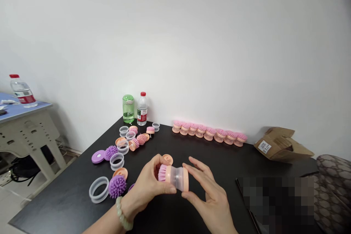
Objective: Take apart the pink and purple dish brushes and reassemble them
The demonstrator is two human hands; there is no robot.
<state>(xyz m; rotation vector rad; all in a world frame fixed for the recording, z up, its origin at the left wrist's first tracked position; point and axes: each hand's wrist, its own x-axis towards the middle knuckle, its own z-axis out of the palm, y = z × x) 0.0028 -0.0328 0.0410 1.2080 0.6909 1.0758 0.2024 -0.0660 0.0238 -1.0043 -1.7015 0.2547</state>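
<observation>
Over the front of the black table I hold a palm scrub brush point(177, 178) on its side. It has pink bristles at the left end, a clear waisted middle and a peach cap at the right end. My left hand point(148, 182), with a beaded bracelet at the wrist, is wrapped round the bristle end. Fingertips and thumb of my right hand point(211, 193) pinch the peach cap. Just behind the brush lies a loose peach cap point(168, 159). Left of my left hand sit a purple bristle head point(117, 186) and a clear ring point(99, 190).
More rings, caps and bristle heads point(142, 139) are scattered at the left. Against the wall stands a row of pink brushes point(210, 134). A green bottle point(128, 109) and a water bottle point(142, 109) stand at the back corner, an opened cardboard box point(282, 148) at the right.
</observation>
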